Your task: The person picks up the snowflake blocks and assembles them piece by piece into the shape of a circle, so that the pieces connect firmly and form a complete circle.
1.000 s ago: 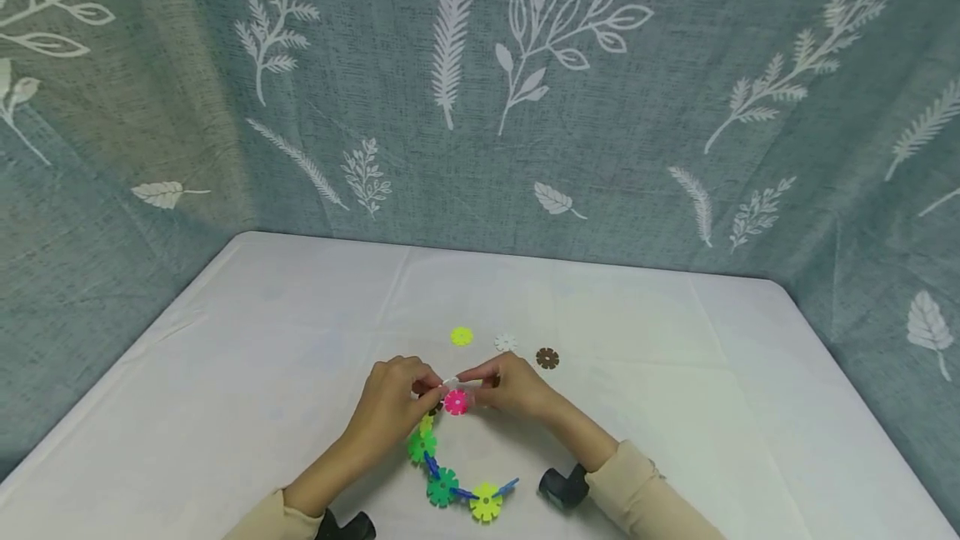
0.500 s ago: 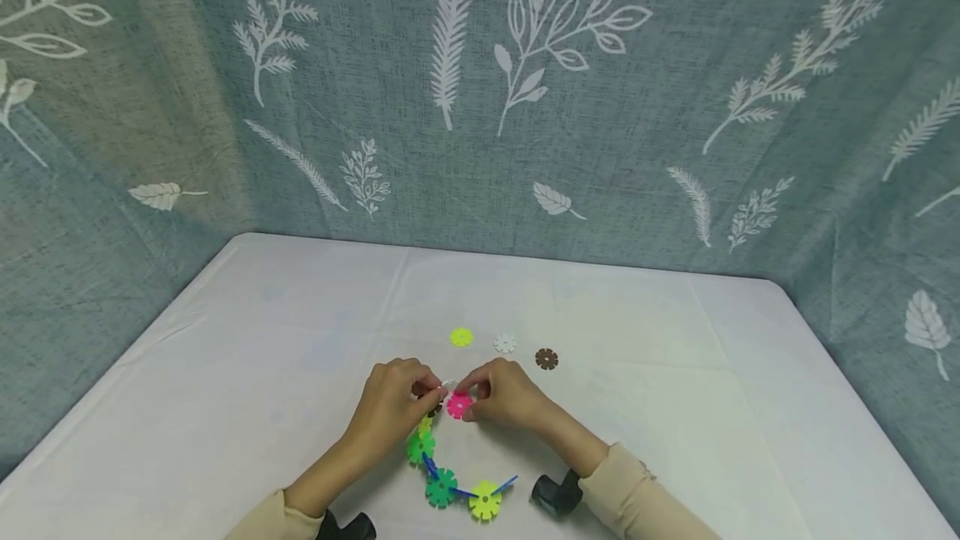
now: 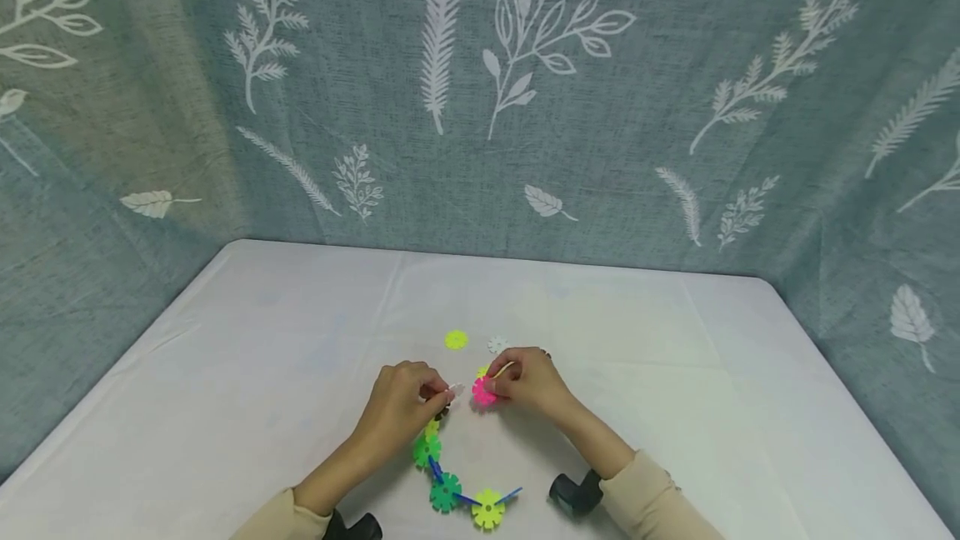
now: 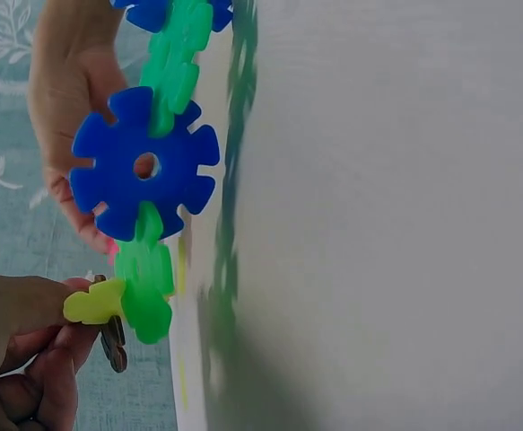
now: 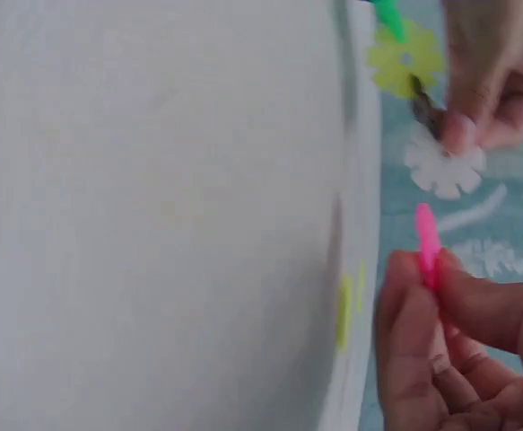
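My left hand (image 3: 401, 400) pinches the end of a chain of interlocking plastic discs (image 3: 446, 492) near its brown disc (image 5: 428, 109). Past my left fingertips a white disc (image 5: 445, 168) sticks out at that end. Notched blue (image 4: 144, 164), green and yellow discs make up the rest of the chain, which curves toward the front. Between thumb and fingers of my right hand (image 3: 531, 383) is a pink notched disc (image 3: 482, 391). It stands apart from the white disc, a small gap to its right. The right wrist view shows the pink disc edge-on.
A loose yellow disc (image 3: 456, 340) and a loose white disc (image 3: 497, 344) lie on the white-covered table (image 3: 300, 332) beyond my hands. Another yellow disc (image 3: 482, 372) shows partly behind the right fingers. A patterned curtain (image 3: 465, 182) hangs around the table.
My right hand has drawn the pink disc rightward, away from the white disc at the chain's end. It now hides most of the loose brown disc. My left hand keeps its grip.
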{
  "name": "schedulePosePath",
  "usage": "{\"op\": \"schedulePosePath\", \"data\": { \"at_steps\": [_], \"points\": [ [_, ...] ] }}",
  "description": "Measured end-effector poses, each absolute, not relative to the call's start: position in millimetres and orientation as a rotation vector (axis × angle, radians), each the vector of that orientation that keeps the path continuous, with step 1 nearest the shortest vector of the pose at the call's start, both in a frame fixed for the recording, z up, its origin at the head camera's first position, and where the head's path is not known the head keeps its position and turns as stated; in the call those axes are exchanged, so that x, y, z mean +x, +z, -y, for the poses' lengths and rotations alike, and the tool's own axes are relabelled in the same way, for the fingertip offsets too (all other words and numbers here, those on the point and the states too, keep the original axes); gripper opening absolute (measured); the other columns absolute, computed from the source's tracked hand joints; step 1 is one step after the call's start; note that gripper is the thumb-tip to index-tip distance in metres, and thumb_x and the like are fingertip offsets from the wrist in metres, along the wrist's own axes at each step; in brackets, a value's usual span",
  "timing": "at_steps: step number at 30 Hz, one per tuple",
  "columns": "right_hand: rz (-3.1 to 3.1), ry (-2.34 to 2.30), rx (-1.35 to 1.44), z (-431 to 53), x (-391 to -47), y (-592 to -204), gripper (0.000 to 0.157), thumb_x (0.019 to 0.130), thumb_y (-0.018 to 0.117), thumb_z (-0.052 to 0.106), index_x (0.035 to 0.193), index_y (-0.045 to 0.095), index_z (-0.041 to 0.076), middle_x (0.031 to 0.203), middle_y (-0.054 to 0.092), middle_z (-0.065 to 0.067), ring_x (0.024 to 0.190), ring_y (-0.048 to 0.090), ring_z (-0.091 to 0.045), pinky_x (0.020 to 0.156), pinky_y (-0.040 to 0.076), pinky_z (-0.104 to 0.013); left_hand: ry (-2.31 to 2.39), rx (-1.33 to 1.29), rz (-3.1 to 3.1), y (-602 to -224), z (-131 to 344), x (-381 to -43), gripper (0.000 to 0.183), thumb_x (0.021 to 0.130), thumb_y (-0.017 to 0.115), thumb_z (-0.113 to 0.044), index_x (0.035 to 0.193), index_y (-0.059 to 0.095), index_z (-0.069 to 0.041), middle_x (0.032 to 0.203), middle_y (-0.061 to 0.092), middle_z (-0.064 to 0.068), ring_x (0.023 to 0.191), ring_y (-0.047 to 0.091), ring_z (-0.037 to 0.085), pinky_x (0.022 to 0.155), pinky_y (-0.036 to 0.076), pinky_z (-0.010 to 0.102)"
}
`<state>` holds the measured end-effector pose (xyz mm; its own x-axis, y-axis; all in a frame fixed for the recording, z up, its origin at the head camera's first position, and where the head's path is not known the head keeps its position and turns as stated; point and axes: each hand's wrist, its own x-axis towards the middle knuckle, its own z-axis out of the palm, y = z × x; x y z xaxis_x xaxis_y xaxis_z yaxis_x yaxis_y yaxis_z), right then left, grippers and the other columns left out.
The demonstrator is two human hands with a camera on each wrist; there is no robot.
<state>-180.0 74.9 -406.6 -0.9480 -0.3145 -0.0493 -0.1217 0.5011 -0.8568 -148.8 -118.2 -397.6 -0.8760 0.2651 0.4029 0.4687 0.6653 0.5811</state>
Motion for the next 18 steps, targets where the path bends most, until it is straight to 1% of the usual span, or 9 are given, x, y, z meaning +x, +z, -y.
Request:
{"op": "schedulePosePath", "data": {
  "at_steps": [4, 7, 13, 18],
  "points": [
    [-2.412, -1.581, -0.233, -81, -182, -403, 0.013, 0.080, 0.066, 0.004, 0.089, 0.064, -0.004, 0.066, 0.066, -0.008, 0.054, 0.054, -0.004, 0.055, 0.047, -0.020, -1.007, -0.620, 2.586, -398, 114, -149, 0.012, 0.067, 0.079, -0.005, 0.062, 0.068, -0.009, 0.058, 0.063, -0.004, 0.058, 0.059, 0.006, 0.058, 0.045, 0.018],
    [-2.382, -1.621, -0.219, -83, -182, -401, 0.014, 0.080, 0.066, 0.003, 0.090, 0.063, -0.006, 0.067, 0.066, -0.010, 0.054, 0.054, -0.005, 0.055, 0.048, -0.020, -1.002, -0.642, 2.583, -398, 111, -149, 0.012, 0.067, 0.079, -0.005, 0.062, 0.069, -0.009, 0.058, 0.063, -0.004, 0.058, 0.059, 0.006, 0.059, 0.045, 0.019],
    [-2.347, -1.633, -0.263, -85, -180, -400, 0.014, 0.081, 0.065, 0.003, 0.090, 0.063, -0.008, 0.073, 0.068, -0.012, 0.057, 0.058, -0.006, 0.059, 0.053, -0.024, -0.969, -0.657, 2.575, -398, 105, -148, 0.013, 0.065, 0.080, -0.007, 0.060, 0.069, -0.011, 0.058, 0.063, -0.006, 0.058, 0.057, 0.005, 0.061, 0.042, 0.020],
    [-2.275, -1.649, -0.324, -86, -180, -398, 0.012, 0.080, 0.065, -0.001, 0.086, 0.061, -0.010, 0.075, 0.068, -0.016, 0.059, 0.061, -0.007, 0.061, 0.054, -0.029, -0.935, -0.651, 2.561, -397, 99, -144, 0.016, 0.064, 0.081, -0.007, 0.059, 0.067, -0.012, 0.057, 0.060, -0.008, 0.058, 0.052, 0.003, 0.066, 0.038, 0.024]
  ]
}}
